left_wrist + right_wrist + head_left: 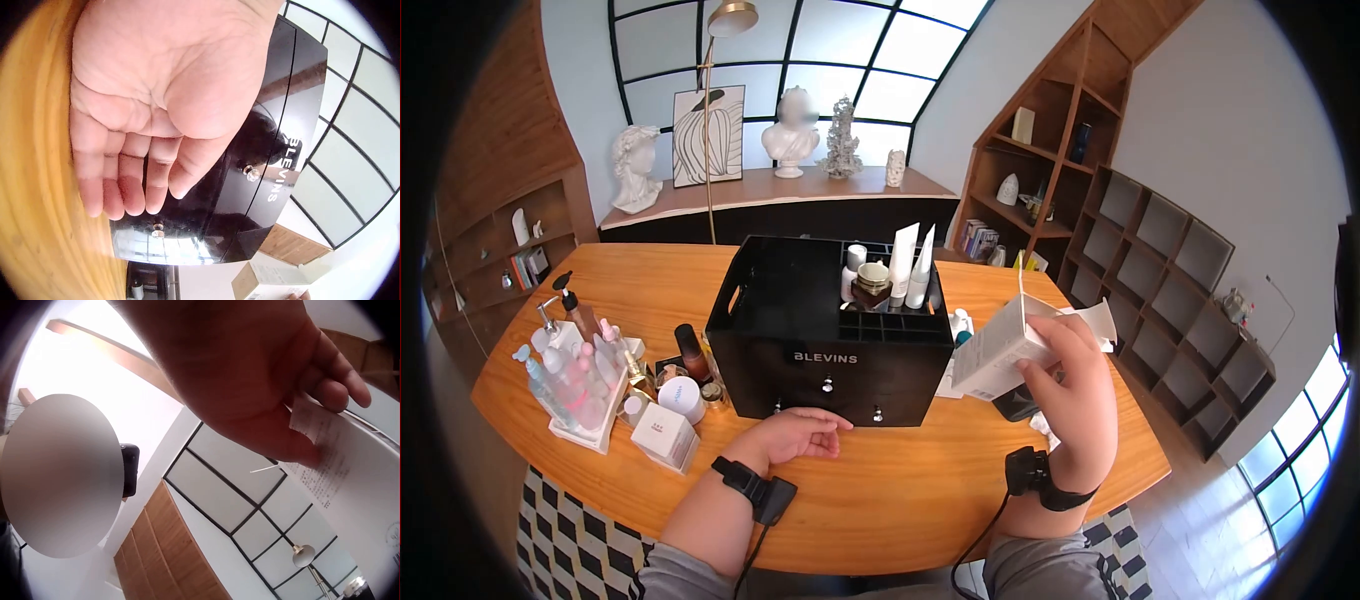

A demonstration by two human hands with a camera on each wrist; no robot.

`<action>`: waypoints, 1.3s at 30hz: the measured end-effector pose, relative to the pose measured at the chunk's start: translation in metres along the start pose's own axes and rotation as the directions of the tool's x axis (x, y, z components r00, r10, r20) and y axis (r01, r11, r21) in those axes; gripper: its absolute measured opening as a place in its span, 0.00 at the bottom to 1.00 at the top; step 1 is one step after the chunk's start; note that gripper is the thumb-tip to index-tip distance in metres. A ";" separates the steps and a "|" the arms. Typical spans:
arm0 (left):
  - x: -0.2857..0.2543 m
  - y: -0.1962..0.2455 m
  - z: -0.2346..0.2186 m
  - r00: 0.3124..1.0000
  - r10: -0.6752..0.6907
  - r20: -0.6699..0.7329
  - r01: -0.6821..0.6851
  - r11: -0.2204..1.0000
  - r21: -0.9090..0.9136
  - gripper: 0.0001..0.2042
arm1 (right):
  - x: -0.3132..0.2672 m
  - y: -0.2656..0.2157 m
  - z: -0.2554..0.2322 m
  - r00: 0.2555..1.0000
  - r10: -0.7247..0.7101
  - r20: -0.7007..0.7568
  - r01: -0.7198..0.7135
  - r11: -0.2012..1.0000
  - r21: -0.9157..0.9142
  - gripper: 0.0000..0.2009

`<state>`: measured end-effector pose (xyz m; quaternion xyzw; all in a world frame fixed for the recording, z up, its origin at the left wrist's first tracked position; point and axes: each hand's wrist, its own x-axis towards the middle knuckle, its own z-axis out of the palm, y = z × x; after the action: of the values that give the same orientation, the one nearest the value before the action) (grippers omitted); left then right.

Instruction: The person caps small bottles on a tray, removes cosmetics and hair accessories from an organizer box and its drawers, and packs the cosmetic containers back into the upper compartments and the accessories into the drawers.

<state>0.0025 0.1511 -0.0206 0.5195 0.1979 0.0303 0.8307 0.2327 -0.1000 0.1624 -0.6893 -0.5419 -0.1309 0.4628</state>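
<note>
A white carton (992, 357) with an open flap at its top is tilted in the right hand (1075, 375), pinched between thumb and fingers. In the right wrist view the thumb of the right hand (250, 394) presses the printed side of the carton (369, 481). The left hand (803, 436) rests palm up at the lower front edge of the black BLEVINS organizer (750, 368), fingers loosely bent and holding nothing. Its palm (156, 81) fills the left wrist view, beside the organizer's drawers (212, 206). White tubes (903, 262) and a jar (873, 278) stand in the organizer's top compartments.
Left on the wooden table (870, 510) are a white tray (600, 433) of bottles, a brown bottle (691, 352), a white round jar (681, 399) and a small white box (666, 438). A dark item (1017, 404) lies under the raised carton. Shelves and busts stand behind.
</note>
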 end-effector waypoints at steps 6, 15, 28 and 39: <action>-0.001 -0.001 0.001 1.000 0.020 -0.017 -0.021 0.999 -0.030 0.14 | 0.007 0.022 0.011 0.964 0.051 0.260 -0.020 0.993 -0.120 0.17; -0.001 0.000 0.000 1.000 0.027 -0.007 -0.027 0.999 -0.034 0.14 | 0.023 0.055 0.068 0.828 0.185 0.529 0.000 0.943 -0.331 0.15; -0.003 0.002 0.003 1.000 0.024 0.010 -0.024 0.999 -0.034 0.15 | 0.011 0.026 0.043 0.935 0.077 0.347 0.054 0.934 -0.353 0.09; 0.005 -0.003 -0.009 0.992 0.006 0.129 -0.002 0.999 -0.032 0.15 | 0.053 -0.038 0.105 0.966 -0.217 0.139 0.237 0.959 -0.156 0.15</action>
<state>0.0031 0.1587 -0.0283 0.5074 0.1423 0.0016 0.8499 0.1857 0.0147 0.1613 -0.6662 -0.6312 -0.1873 0.3503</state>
